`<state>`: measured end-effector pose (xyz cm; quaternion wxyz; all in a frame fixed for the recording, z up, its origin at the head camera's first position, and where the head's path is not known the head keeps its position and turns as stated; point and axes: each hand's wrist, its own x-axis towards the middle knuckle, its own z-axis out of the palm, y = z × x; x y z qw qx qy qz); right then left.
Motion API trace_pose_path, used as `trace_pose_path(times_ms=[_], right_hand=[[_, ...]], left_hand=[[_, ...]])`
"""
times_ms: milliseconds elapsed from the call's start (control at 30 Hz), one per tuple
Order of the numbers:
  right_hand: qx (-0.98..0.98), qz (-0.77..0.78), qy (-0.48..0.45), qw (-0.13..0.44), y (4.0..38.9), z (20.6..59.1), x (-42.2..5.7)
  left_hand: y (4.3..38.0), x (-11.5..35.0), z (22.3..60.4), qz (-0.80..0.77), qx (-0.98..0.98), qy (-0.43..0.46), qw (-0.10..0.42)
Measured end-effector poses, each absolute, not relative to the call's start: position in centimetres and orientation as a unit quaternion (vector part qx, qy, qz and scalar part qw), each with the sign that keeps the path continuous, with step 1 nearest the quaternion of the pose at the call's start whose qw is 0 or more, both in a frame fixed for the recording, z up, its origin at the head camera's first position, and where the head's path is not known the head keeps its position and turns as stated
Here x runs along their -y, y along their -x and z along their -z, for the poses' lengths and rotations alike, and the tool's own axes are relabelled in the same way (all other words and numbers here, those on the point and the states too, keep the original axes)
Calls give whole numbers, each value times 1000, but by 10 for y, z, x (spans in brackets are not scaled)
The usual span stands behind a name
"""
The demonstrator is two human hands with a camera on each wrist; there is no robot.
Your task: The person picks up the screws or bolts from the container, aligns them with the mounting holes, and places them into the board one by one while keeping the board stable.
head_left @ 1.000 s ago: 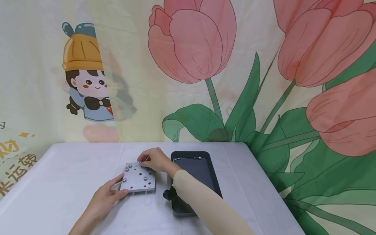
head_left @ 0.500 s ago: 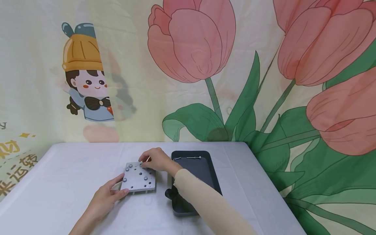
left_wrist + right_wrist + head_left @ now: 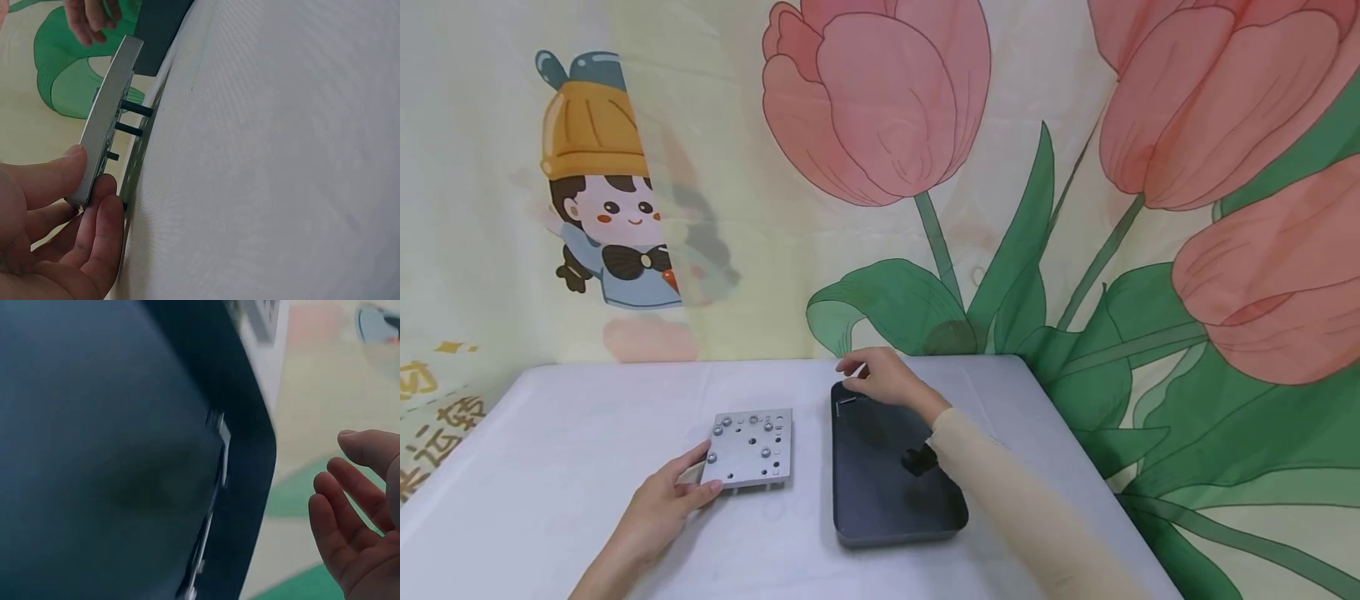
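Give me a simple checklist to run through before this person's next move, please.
1. Left fingers gripping the metal plate: ok, pinched near one corner.
2. Right fingers free to pick something up: ok, they hold nothing.
3. Loose screws available in the black tray: ok, near its far end.
4. Plate holes all filled: not ok, several are open.
5. Protruding shafts touching the table: cannot tell.

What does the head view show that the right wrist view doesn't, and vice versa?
Head only: screw heads on the metal plate, the beige sleeve, pink tulips.
Right wrist only: the right hand from its palm side, a blurred second screw in the dark tray.
Both: that hand, the tray, one screw and the printed backdrop.
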<state>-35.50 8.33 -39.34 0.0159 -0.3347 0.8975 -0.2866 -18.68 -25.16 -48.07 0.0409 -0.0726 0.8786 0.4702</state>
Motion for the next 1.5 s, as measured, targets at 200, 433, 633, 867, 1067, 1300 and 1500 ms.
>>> trace_pose_path(times_ms=[200, 433, 633, 867, 1067, 1300, 1500], right_hand=[[-913, 281, 294, 12, 362, 398, -125], [-918, 279, 280, 35, 369, 415, -150], [-925, 246, 286, 38, 374, 430, -152], [-936, 215, 274, 52, 375, 436, -144], [-946, 181, 262, 66, 371, 441, -138], [-959, 154, 237, 35, 372, 450, -131], [-966, 142, 215, 15, 370, 451, -124]], left_hand=[[186, 254, 481, -472, -877, 72, 43], [186, 254, 482, -481, -873, 72, 44], [186, 253, 481, -479, -874, 72, 44], [186, 252, 479, -474, -876, 75, 48], [185, 252, 481, -476, -875, 77, 52], [185, 251, 483, -477, -874, 78, 52], [184, 252, 482, -480, -873, 73, 47]])
